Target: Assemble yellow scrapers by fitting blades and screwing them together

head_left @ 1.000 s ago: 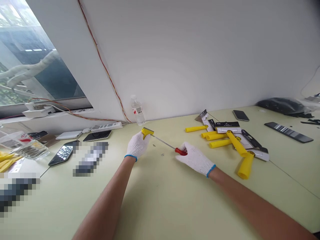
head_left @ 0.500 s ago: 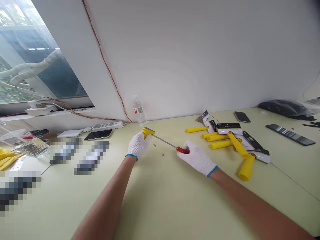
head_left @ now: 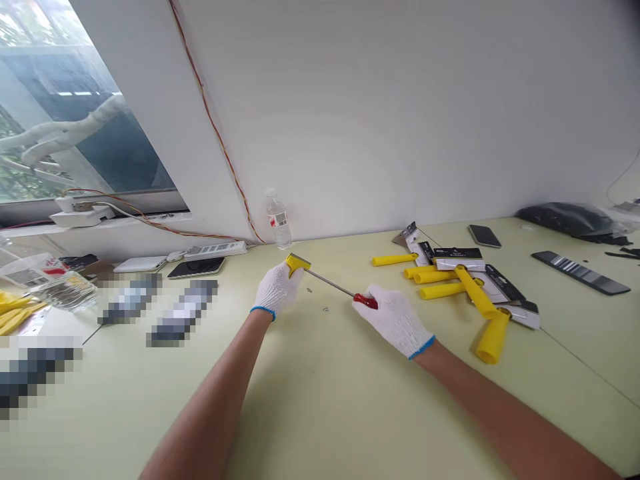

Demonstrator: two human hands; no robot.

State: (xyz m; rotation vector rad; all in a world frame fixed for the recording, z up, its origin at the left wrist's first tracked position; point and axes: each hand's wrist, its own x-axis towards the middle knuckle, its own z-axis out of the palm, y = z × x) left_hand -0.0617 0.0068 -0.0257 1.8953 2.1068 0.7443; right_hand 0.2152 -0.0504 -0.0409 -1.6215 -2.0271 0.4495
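In a white knitted glove with a blue cuff, my left hand [head_left: 274,292] is closed around a yellow scraper [head_left: 297,263] that has a metal strip along its top. My right hand [head_left: 393,321], gloved the same way, grips the red handle of a screwdriver [head_left: 365,301]. Its long shaft slants up to the left, and the tip meets the yellow head; the exact contact is too small to make out. Below the shaft, tiny metal pieces [head_left: 325,309] lie on the tabletop [head_left: 320,400].
Several yellow-handled scrapers [head_left: 443,289] with card packaging lie to the right. Behind them is a phone [head_left: 484,235], and further right a dark striped strip [head_left: 580,272]. A water bottle [head_left: 279,221] stands by the wall. At left are a power strip [head_left: 216,249] and another phone [head_left: 197,268].
My right hand has turned slightly at the wrist around the screwdriver handle. My left hand and the scraper stay in place.
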